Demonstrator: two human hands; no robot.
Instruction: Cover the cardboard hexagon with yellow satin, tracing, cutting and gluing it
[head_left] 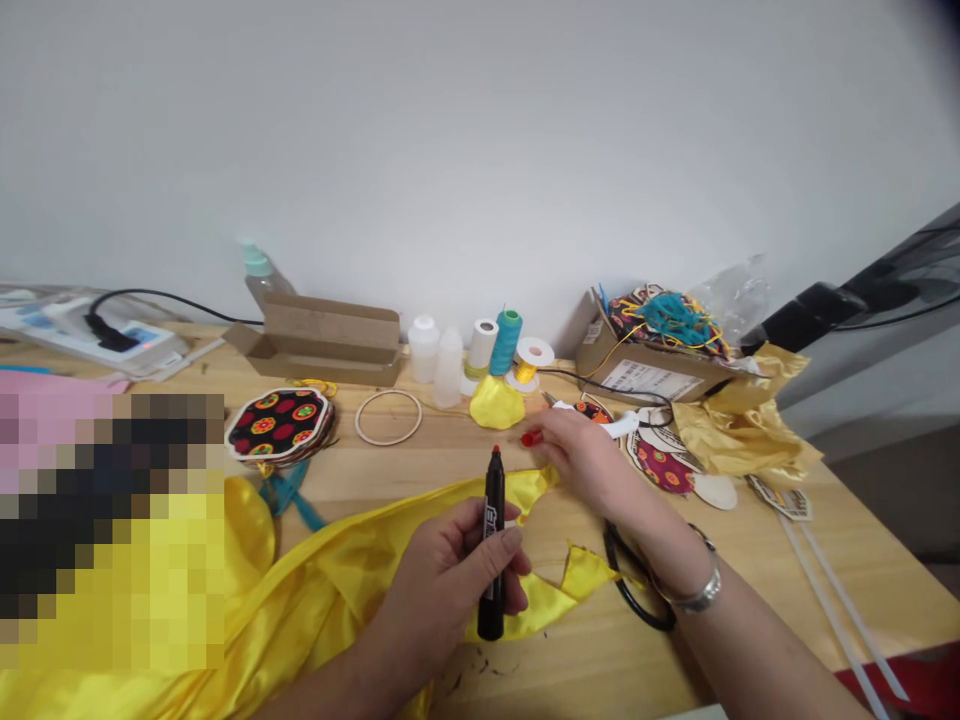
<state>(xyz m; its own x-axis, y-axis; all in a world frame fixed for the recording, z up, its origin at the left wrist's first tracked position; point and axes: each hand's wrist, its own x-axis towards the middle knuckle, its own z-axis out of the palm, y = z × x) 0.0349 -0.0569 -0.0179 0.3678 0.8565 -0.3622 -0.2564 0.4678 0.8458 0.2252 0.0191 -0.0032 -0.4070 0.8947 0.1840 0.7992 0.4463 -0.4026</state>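
A black marker point(492, 550) with its red tip bare stands nearly upright in my left hand point(457, 565), the fingers wrapped round its barrel. Just above and right of the tip, my right hand point(581, 455) pinches a small red cap point(531, 438). Shiny yellow fabric point(352, 560) spreads under my left hand and runs off to the left, with a cut edge at its right end. Beyond the marker, a small rounded yellow fabric piece point(497, 402) leans by the thread spools. A black loop point(637, 590), partly hidden, lies under my right wrist.
At the back stand an open cardboard box point(330, 340), white bottles point(425, 350), a teal thread spool point(507, 342) and a box of thread and patterned pieces point(645, 375). A wooden hoop point(388, 417) and stacked patterned pieces point(279, 424) lie left; gold fabric point(742, 430) lies right.
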